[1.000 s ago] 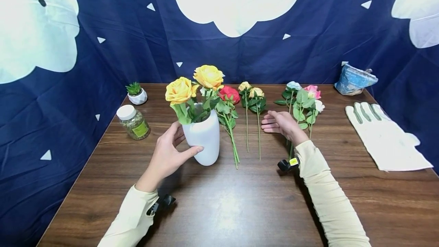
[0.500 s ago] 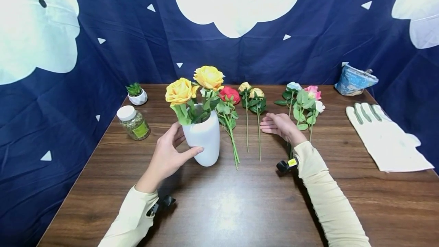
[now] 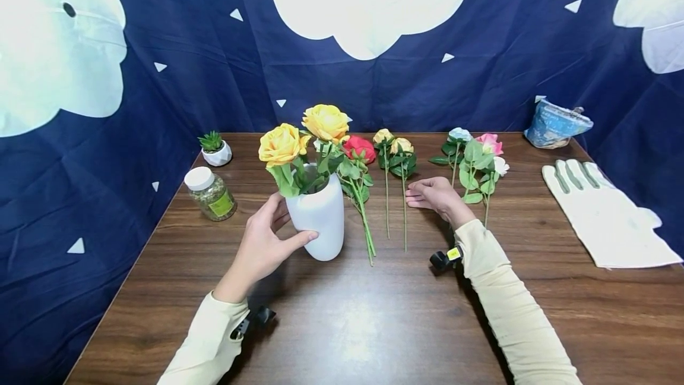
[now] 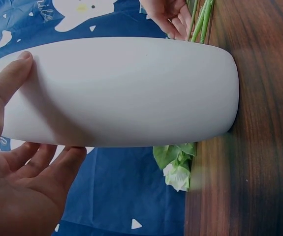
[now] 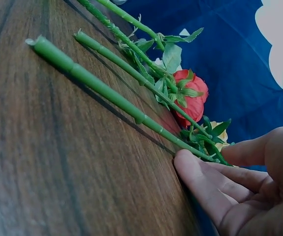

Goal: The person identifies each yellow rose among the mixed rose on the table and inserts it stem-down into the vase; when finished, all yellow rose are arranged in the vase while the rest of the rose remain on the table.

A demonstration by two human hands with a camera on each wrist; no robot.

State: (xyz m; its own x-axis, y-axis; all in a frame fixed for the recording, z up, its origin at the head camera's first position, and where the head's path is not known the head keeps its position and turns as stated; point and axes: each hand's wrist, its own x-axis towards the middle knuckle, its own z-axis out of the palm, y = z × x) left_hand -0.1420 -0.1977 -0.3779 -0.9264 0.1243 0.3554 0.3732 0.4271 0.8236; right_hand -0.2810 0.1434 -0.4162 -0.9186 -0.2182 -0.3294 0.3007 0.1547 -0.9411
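A white vase (image 3: 319, 221) with large yellow roses (image 3: 326, 122) in it stands tilted at the table's centre-left. My left hand (image 3: 267, 239) holds its left side, thumb in front and fingers behind; the left wrist view shows this grip close up. My right hand (image 3: 435, 196) is beside the stem (image 3: 404, 212) of the right one of two small yellow roses (image 3: 402, 146). In the right wrist view its thumb and fingertips (image 5: 186, 160) are at the green stem (image 5: 107, 93), with a gap between them. A red rose (image 3: 359, 149) lies between vase and yellow roses.
Blue, pink (image 3: 488, 144) and white flowers lie right of my right hand. A white glove (image 3: 609, 218) and a crumpled blue bag (image 3: 557, 126) are farther right. At left stand a lidded jar (image 3: 212, 195) and a potted succulent (image 3: 215, 150). A navy curtain (image 3: 181, 94) backs the table.
My right hand has shifted slightly left to the yellow rose's stem, and its thumb has come nearer the fingers. My left hand keeps holding the vase.
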